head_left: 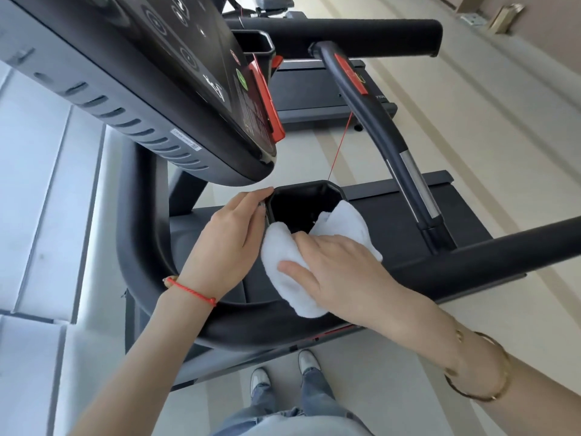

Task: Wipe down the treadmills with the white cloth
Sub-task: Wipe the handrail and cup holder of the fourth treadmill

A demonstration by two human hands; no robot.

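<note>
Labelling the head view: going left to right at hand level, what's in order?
Red wrist cord → left hand, gripping the rim of the cup holder → white cloth → right hand, pressing on the cloth → gold bangle.

no word or number can be read with certainty. the treadmill console (176, 58) carries white ring and figure symbols, a green round button mark and a red round mark near its lower edge, all too tilted and blurred to read. a small white sticker (186, 139) on the console's grey underside bears print too fine to make out. the far treadmill's deck (330, 96) shows a few pale letters at its side rail, cut off by the handlebar and illegible.
</note>
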